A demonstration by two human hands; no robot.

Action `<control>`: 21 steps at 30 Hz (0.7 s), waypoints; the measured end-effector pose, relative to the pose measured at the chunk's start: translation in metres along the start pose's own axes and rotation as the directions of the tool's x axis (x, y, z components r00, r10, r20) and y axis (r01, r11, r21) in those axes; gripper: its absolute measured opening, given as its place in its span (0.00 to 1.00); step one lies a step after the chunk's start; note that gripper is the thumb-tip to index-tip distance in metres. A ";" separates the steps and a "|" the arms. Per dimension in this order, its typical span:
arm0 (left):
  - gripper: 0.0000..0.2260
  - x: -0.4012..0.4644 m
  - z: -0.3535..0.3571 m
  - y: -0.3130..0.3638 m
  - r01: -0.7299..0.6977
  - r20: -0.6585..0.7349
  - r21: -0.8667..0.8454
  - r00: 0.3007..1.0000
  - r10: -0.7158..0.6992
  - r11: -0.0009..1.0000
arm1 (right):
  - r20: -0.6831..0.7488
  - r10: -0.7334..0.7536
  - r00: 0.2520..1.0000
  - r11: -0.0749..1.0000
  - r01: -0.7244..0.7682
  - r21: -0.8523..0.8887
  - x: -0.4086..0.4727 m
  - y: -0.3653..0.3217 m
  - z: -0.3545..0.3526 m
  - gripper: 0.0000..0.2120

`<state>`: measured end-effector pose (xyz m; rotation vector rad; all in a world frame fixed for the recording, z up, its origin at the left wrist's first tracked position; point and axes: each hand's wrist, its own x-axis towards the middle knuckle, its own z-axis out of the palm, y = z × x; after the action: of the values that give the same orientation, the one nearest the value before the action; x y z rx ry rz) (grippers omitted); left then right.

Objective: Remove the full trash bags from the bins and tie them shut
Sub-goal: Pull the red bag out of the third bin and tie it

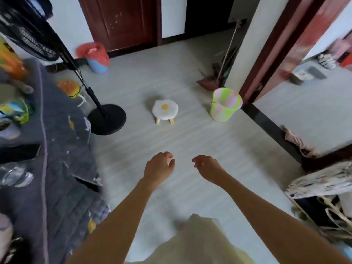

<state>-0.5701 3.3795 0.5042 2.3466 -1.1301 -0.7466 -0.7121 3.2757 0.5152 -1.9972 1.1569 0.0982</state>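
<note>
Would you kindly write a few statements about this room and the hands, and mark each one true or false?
1. Both hands, left and right, hold nothing. True.
2. The blue plastic bin with the red bag stands by the dark wooden door. True.
3. The green and pink striped bin lies tipped on its side. False: it stands upright on the pale floor.
4. The white fried-egg stool stands between the black round fan base and the striped bin. True.
5. The left hand grips the red bag. False: the bag is far across the floor, untouched.
</note>
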 end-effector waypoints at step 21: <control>0.11 0.510 -0.301 -0.164 0.321 -0.216 -0.039 0.922 -0.322 0.946 | 0.265 -0.214 0.940 0.974 0.225 -0.011 0.594 -0.332 -0.031 0.13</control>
<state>-0.0198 3.1069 0.4958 2.5696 -0.6569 -0.5733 -0.1278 2.9276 0.4803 -2.0630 0.7649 0.2655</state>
